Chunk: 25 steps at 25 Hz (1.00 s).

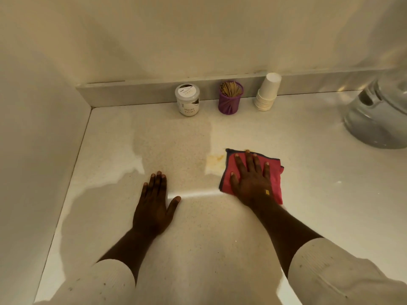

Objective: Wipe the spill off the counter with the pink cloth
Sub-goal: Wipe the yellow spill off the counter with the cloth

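Observation:
A folded pink cloth point(274, 172) with a dark edge lies flat on the pale speckled counter point(198, 238). My right hand point(251, 179) presses down on it, palm flat and fingers spread. Just left of the cloth, a yellowish spill point(214, 160) stains the counter, touching the cloth's left edge. My left hand point(154, 205) rests flat on the bare counter, fingers together and thumb out, holding nothing, a short way left of the spill.
Against the back ledge stand a white jar labelled Masala Extract point(187, 100), a purple holder of toothpicks point(230, 97) and a leaning stack of white paper cups point(267, 92). A grey rounded appliance point(378, 115) sits at the far right. A wall borders the counter's left side.

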Available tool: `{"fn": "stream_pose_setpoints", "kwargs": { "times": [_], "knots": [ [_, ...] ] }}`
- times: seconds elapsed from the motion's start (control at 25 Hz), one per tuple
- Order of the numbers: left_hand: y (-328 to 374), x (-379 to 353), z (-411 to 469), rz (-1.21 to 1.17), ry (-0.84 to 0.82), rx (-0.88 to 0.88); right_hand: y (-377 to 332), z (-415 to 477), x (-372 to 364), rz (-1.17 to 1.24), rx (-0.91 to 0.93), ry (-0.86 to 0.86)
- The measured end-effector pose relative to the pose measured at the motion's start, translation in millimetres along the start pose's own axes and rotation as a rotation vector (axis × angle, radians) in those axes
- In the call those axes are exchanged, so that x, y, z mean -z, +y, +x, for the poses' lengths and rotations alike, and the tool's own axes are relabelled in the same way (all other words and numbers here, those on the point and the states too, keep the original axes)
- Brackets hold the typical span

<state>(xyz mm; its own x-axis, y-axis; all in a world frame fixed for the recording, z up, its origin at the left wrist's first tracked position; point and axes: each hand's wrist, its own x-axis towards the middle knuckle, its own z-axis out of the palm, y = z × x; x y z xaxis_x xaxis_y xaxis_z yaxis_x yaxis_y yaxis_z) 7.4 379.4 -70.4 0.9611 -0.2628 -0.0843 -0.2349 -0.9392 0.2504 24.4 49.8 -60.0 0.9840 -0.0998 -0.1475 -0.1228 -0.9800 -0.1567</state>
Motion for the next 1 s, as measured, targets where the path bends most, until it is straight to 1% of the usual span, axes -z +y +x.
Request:
{"fn": "stream_pose_setpoints", "kwargs": {
  "times": [0.12,0.28,0.56,0.8,1.0],
  "knots": [
    [1.5,0.2,0.2,0.007,0.001,0.007,-3.3,26.1,2.9,0.000,0.015,0.023],
    [1.9,-0.1,1.3,0.021,0.002,0.015,-24.7,54.8,3.5,0.007,0.049,0.033],
    [-1.0,-2.1,2.0,0.001,0.021,0.010,-87.8,81.3,-5.9,-0.016,0.169,0.003],
    [-2.5,-1.4,0.7,-0.041,0.036,-0.003,-138.4,53.1,-14.8,0.001,0.339,-0.031],
    [-3.5,-1.4,0.2,-0.144,0.067,-0.018,-152.2,6.4,-25.5,-0.037,0.382,-0.066]
  ]
}}
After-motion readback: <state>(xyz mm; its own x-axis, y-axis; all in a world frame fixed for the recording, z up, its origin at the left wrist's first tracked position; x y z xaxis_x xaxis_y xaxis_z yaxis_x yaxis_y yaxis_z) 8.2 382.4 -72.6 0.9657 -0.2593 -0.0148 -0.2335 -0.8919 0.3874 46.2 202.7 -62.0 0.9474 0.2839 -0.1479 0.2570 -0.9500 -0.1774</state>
